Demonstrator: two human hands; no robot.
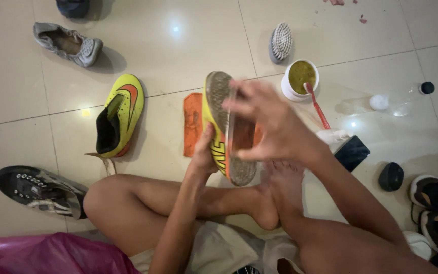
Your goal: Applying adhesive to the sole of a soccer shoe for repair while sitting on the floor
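Note:
I sit cross-legged on a tiled floor. My left hand (205,152) grips a neon yellow sports shoe (218,109) by its side, sole turned up and to the right. My right hand (267,124) rests on the dirty sole, fingers spread, pressing an orange cloth (192,124) or similar against it; the hand is blurred. The matching yellow shoe (120,114) lies on the floor to the left.
A white cup of brownish paste (300,78) holds a red toothbrush (316,104). Nearby lie a scrub brush (281,41), a dark phone (352,152), a grey slipper (69,43), a black shoe (39,190), a pink bag (46,253) and dark shoes (437,203) at the right.

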